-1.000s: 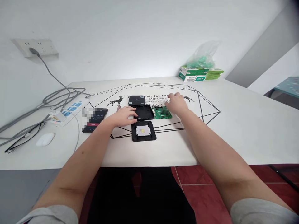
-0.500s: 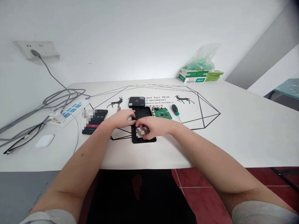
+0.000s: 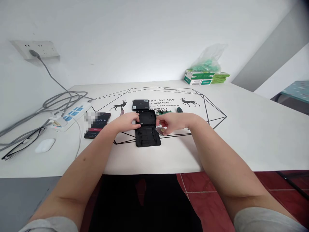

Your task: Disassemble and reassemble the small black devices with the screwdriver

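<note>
A black plastic casing (image 3: 148,137) lies spread on the table in two halves, inner sides up. My left hand (image 3: 126,122) grips its left edge near where the halves meet, thumb and fingers bent over the rim. Just right of the casing, my right hand (image 3: 177,121) pinches a thin silvery plate (image 3: 159,129) with a small yellowish pad on it. Partly hidden behind that hand is a green circuit board (image 3: 164,112). A green-and-black screwdriver (image 3: 179,110) shows only its handle beyond my right wrist. Behind the casing sits a closed black box (image 3: 140,104).
Left of my left forearm are a phone (image 3: 98,124) with a running timer, a white earbud case (image 3: 45,145), glasses (image 3: 21,145) and a power strip (image 3: 74,113) with grey cables. Green-white boxes (image 3: 198,77) under a plastic bag (image 3: 209,61) stand by the wall.
My right hand has lifted the silvery plate out of the near half of the casing and moved it right. The bare inside of that half now shows. My left hand stays put.
</note>
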Tool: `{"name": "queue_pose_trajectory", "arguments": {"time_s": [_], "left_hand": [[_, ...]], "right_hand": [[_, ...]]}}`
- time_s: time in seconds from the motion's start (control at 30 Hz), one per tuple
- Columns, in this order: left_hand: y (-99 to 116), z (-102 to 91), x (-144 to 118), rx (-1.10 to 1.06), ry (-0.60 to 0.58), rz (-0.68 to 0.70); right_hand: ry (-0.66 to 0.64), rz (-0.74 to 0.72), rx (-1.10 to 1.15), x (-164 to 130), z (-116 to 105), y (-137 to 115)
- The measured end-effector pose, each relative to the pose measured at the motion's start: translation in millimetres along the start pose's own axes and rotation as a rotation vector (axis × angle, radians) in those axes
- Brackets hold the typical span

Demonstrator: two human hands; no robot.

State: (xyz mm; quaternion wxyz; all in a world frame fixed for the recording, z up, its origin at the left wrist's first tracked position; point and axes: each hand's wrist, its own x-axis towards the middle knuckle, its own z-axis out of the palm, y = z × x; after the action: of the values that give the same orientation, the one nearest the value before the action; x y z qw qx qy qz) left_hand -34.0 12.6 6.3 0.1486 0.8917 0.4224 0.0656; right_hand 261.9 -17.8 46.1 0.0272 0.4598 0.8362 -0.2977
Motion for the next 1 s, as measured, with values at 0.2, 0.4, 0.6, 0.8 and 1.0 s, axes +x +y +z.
{"name": "queue_pose_trajectory", "arguments": {"time_s": [0.2,0.4,0.6,0.8,1.0], "left_hand": [[0.1,-0.8,0.1,0.005,-0.022,-0.007],[2.5,-1.6,-0.7,0.011,-0.01,-0.006],[2.0,-0.5,-0.7,0.026,-0.004,-0.022],[2.0,-0.2,0.2,0.077,0.004,-0.053],[0.9,-0.4,1.2,0.076,0.006,-0.02]], "right_hand": [[-0.071,0.082,0.034,9.8,5.1,8.7],[-0.062,0.12,-0.126,7.5,3.1,1.2],[-0.161,0.321,-0.292,-5.0,-2.1,-8.1],[0.096,0.38,-0.278,-3.5,-10.3,10.9],[0.105,0.327,-0.246,6.4,-8.6,15.8]]}}
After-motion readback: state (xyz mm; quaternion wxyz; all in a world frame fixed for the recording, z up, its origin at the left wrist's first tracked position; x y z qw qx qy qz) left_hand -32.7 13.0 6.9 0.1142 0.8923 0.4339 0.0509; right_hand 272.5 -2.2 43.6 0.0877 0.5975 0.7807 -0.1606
